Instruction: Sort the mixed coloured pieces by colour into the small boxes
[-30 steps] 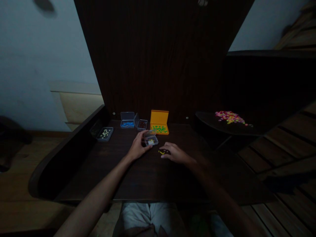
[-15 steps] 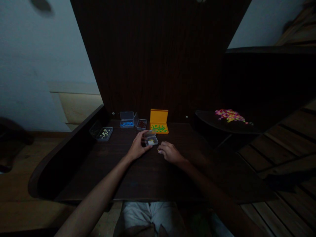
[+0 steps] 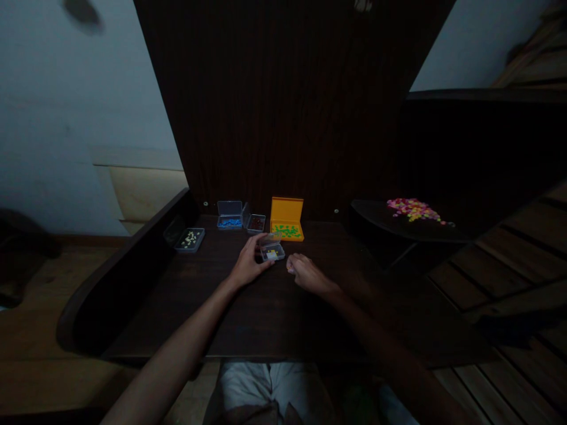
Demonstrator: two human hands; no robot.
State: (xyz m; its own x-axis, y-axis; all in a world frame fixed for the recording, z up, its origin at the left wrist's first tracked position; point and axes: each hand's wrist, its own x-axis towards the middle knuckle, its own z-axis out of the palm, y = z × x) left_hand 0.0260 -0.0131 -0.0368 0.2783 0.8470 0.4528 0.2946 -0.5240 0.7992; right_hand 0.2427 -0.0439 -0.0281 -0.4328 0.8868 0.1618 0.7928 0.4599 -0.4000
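My left hand (image 3: 248, 262) grips a small clear plastic box (image 3: 275, 257) from its left side, thumb at the front edge and fingers behind the raised lid. A few yellow pieces (image 3: 273, 252) and a pale patch show inside it. Just right of this box, apart from it, my right hand (image 3: 305, 271) is closed with its fingers curled in. A tiny light-coloured bit shows at the fingertips, too small to name. Behind the clear box stands an orange box (image 3: 287, 211) with its lid up and green pieces (image 3: 286, 231) inside.
Open clear boxes hold blue pieces (image 3: 230, 223), dark red-brown pieces (image 3: 256, 223) and pale pieces (image 3: 189, 239). A heap of pink, yellow and other coloured pieces (image 3: 414, 209) lies on a dark side shelf (image 3: 372, 213) at right. A raised side panel (image 3: 124, 268) bounds the dark desk (image 3: 248, 330) at left.
My right hand has shifted slightly right, away from the clear box, and its fingers have curled in more. My left hand keeps its grip on the box. The view has moved slightly.
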